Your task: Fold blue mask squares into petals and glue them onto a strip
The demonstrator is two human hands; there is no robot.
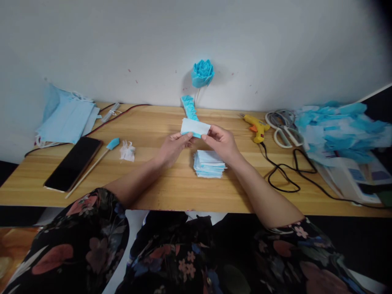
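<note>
A small piece of mask fabric, white with a blue strip along its lower edge, is stretched between my two hands above the table. My left hand pinches its lower left part, thumb on the blue strip. At the right end, my right hand grips it with thumb and fingers. Just below lies a stack of cut fabric pieces, white and pale blue. Behind the held piece, a row of folded blue pieces rests on the table. A blue fabric rose on a thin stick leans against the wall.
On the left are face masks, a phone, a stick with a blue tip and white scraps. A yellow glue gun with its cord, scissors and a blue fabric heap occupy the right.
</note>
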